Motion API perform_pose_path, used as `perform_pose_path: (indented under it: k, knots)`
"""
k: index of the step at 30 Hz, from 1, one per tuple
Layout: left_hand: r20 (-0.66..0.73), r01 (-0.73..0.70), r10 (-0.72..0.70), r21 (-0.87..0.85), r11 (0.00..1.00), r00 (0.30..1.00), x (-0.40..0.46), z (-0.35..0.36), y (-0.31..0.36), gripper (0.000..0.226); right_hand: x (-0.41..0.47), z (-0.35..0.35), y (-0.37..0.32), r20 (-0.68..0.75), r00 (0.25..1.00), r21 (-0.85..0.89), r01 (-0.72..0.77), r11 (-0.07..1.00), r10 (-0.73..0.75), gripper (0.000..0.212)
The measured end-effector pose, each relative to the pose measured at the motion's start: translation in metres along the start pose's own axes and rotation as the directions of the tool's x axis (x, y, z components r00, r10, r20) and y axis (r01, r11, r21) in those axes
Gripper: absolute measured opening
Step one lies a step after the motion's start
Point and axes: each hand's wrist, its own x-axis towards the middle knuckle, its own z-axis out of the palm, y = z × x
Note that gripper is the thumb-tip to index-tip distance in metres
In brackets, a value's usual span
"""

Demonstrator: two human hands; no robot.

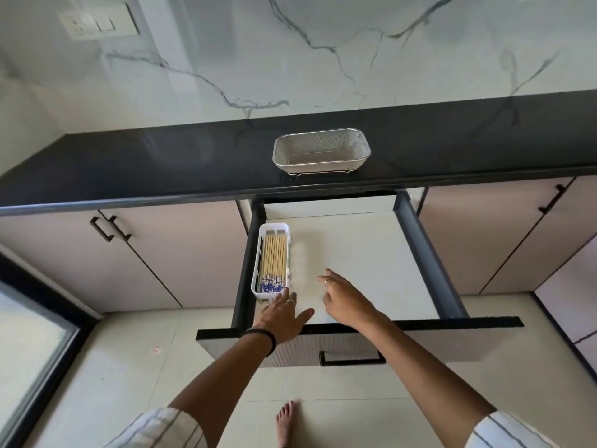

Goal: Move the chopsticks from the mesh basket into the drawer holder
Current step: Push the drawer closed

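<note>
The chopsticks [274, 265] lie packed side by side in the white drawer holder [258, 253], which sits at the nine o'clock edge of the open drawer [355, 253]. The mesh basket [321, 150] stands on the dark surface [161, 163] at twelve o'clock and looks empty, so the move seems done.

The left hand [284, 315] reaches toward the holder's near end, fingers spread and its grip holding nothing; whether it touches the rim I cannot tell. The right hand [345, 302] hovers over the bare drawer floor at about three o'clock of the holder, grip apart and empty.

The sticks look light, stiff, thin and smooth, likely to roll or fan out. Best pinched as a bundle near the middle.
</note>
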Motion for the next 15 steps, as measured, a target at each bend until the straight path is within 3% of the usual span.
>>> perform_pose_path:
  k: [7, 15]
  knots:
    - [0.054, -0.002, -0.005, 0.121, 0.993, 0.999, -0.032, 0.028, -0.006, 0.078, -0.05, 0.019, 0.023, -0.016, 1.0, -0.161, 0.0, 0.987, -0.002, 0.047]
    - [-0.184, -0.012, 0.058, 0.246, 0.969, 0.981, -0.058, 0.069, -0.013, 0.085, -0.097, 0.059, 0.05, -0.131, 0.99, -0.309, 0.002, 0.951, -0.045, 0.061]
